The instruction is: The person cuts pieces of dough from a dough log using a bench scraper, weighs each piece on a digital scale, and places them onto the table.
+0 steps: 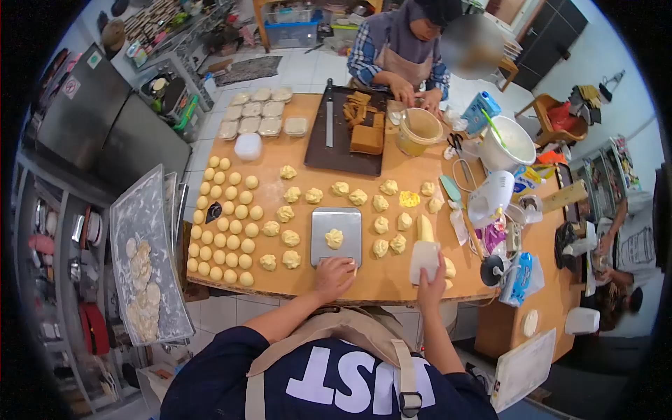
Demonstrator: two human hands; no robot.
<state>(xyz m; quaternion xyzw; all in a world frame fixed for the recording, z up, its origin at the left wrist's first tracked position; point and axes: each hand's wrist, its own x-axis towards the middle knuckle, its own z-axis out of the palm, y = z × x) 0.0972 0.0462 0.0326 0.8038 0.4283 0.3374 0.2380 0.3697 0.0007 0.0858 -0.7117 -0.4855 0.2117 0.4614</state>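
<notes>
My left hand [334, 278] is closed at the front edge of the kitchen scale [337, 257], its fingers curled; whatever may be in them is hidden. A rough dough piece [334, 239] rests on the scale's plate. In my right hand [432, 283] is a white dough scraper [424, 260], held over the table beside a strip of dough [425, 227]. More cut dough [449, 268] lies just right of the scraper, partly covered by the hand. Several rough dough lumps [290, 239] surround the scale, and rows of smooth dough balls [232, 241] cover the table's left end.
A dark tray [324, 155] carries a long knife [330, 115] and brown cake [366, 139]. Lidded tubs [270, 126] stand back left. At the far side a co-worker [402, 59] handles something near a bucket [418, 133]. A hand mixer [490, 199] and white bowl [507, 143] crowd the right.
</notes>
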